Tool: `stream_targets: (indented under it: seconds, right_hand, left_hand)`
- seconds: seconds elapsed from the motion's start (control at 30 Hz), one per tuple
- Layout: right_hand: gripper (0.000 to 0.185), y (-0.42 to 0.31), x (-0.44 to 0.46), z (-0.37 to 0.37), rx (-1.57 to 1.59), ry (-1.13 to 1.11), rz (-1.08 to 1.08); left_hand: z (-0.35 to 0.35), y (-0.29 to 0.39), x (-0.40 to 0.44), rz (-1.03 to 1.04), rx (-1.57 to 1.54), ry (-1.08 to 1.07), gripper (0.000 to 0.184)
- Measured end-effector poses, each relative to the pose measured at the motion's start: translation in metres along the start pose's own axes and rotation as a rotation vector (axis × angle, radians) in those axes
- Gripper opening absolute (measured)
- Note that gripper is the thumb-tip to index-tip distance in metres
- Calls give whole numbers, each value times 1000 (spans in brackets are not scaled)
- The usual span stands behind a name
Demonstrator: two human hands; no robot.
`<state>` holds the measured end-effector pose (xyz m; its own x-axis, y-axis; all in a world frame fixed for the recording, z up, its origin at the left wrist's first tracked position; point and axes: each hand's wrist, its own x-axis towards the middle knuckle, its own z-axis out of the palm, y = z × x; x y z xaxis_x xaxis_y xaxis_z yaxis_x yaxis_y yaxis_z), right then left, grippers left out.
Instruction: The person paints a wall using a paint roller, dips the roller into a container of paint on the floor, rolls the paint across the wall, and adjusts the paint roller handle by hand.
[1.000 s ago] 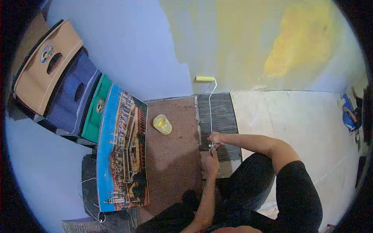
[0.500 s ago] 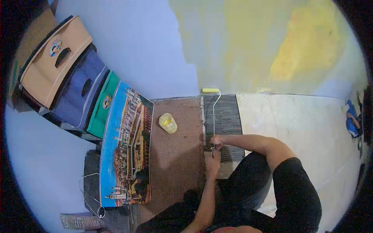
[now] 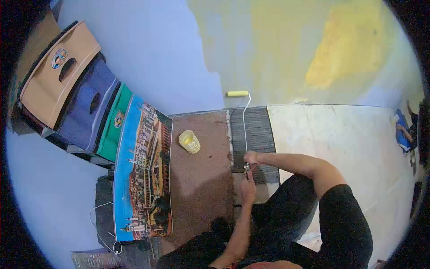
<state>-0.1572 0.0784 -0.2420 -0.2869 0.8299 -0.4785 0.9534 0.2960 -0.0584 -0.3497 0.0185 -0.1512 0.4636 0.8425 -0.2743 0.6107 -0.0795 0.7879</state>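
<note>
A paint roller (image 3: 238, 93) with a yellow sleeve and long thin frame lies against the lower wall, just above the floor line. My right hand (image 3: 252, 158) is closed around the upper part of its handle. Below it, my left hand (image 3: 248, 187) grips the lower end of the same handle. The handle itself is mostly hidden by my fingers. To the left on the brown floor stands a small tub (image 3: 190, 142) with yellow paint inside. Yellow paint (image 3: 345, 49) covers part of the pale blue wall (image 3: 148, 54), thicker toward the right.
Stacked drawers (image 3: 83, 94) in peach, blue and green stand at left. A city picture panel (image 3: 150, 175) leans beside them. A dark ridged mat (image 3: 257, 130) and a whitish sheet (image 3: 331, 134) cover the floor. Another person (image 3: 405, 132) is partly visible at far right.
The roller sleeve has moved a little up the wall, with both hands still on the handle. The whole view has shifted slightly.
</note>
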Motion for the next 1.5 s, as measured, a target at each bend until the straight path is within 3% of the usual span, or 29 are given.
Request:
stream_targets:
  seconds: [0.03, 0.1, 0.13, 0.2, 0.37, 0.43, 0.5, 0.57, 0.6, 0.7, 0.73, 0.8, 0.9, 0.97, 1.03, 1.07, 1.17, 1.23, 1.3, 1.5]
  right_hand:
    - [20, 0, -1, 1, 48, 2, 87]
    - [30, 10, -7, 14, 72, 356, -35]
    - [36, 12, -9, 20, 85, 536, -97]
    - [33, 11, -9, 21, 120, 435, -19]
    - [25, -9, -33, -30, 313, 123, 236]
    - [23, -20, -40, -38, 1021, 115, 512]
    - [25, -6, -33, -19, 956, 65, 452]
    - [22, 12, -22, 6, 227, 177, 13]
    - [20, -1, -34, -19, 324, 108, 73]
    - [41, 1, -28, -8, 270, 175, 97]
    - [42, 3, -30, -5, 174, 239, 10]
    - [47, 3, -23, -1, 76, 75, -15]
    - [47, 14, -16, 19, 63, 180, -178]
    - [46, 4, -22, 5, 85, 161, -112]
    - [46, -4, -21, -11, 132, 71, -20]
    - [46, -6, -17, -16, 167, -5, 36]
    - [48, 12, -4, 18, 139, 64, -106]
    - [47, 21, -7, 32, 223, 394, -283]
    - [41, 21, 7, 57, 32, 320, -244]
    - [47, 42, 49, 121, 43, 309, -336]
  left_hand:
    - [-1, -1, -1, 38, -29, 14, 57]
    - [-16, 19, -9, 117, -86, 40, 59]
    - [-12, 13, -3, 59, -95, -44, 61]
    - [7, -14, 18, -56, -108, -209, 64]
    - [30, -18, 11, -8, -82, 20, 74]
    - [27, -16, 5, -4, -88, -1, 75]
    - [29, -22, 8, 44, -67, -66, 75]
    - [53, -40, 17, 90, -59, 51, 69]
    - [60, -45, 21, 116, -54, 112, 67]
    - [15, -10, 14, -134, -61, -307, 73]
    - [19, -14, 15, -104, -21, -252, 72]
    - [27, -20, 16, -59, 18, -167, 71]
    - [19, -13, 10, -48, -64, -137, 70]
    - [-22, 22, -1, -26, 10, -173, 72]
    - [-14, 9, 3, 15, 49, -193, 70]
    - [25, -41, 21, 45, 53, -191, 68]
    - [48, -64, 32, 24, 20, -164, 63]
    - [49, -68, 34, -19, 25, -197, 60]
    - [50, -73, 38, -47, 68, -270, 59]
    - [52, -80, 42, -58, 93, -316, 62]
